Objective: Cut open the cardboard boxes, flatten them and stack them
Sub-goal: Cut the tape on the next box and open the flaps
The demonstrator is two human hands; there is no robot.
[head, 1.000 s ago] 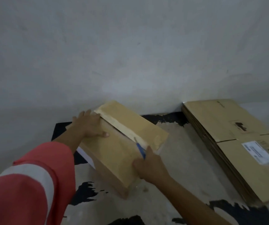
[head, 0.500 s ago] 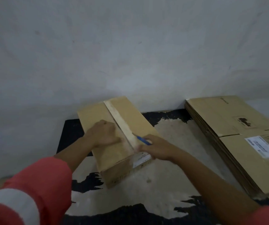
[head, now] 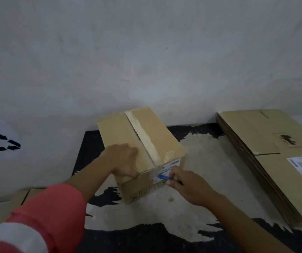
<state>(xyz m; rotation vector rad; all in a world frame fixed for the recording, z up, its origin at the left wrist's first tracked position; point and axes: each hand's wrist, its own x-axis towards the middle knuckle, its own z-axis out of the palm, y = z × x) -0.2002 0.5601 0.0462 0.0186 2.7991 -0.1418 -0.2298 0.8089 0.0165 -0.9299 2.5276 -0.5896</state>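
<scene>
Against the blurred box (head: 121, 132) label (head: 172, 166), right hand (head: 192, 187) pinches a blue cutter (head: 163, 177); left hand (head: 122, 159) rests flat.

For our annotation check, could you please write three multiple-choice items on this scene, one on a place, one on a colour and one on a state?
1. Seen from the person, where does the stack of flattened cardboard lie relative to the box?
A. left of it
B. right of it
C. on top of it

2. What colour is the cutter pinched in the right hand?
A. blue
B. yellow
C. green

3. How do the box's top flaps stand?
A. folded up and open
B. torn off
C. down, with a tape strip along the seam

Answers:
1 B: the stack lies near the right edge, apart from the box.
2 A: a blue handle sticks out of the hand.
3 C: the top lies flat under the tape.
</scene>
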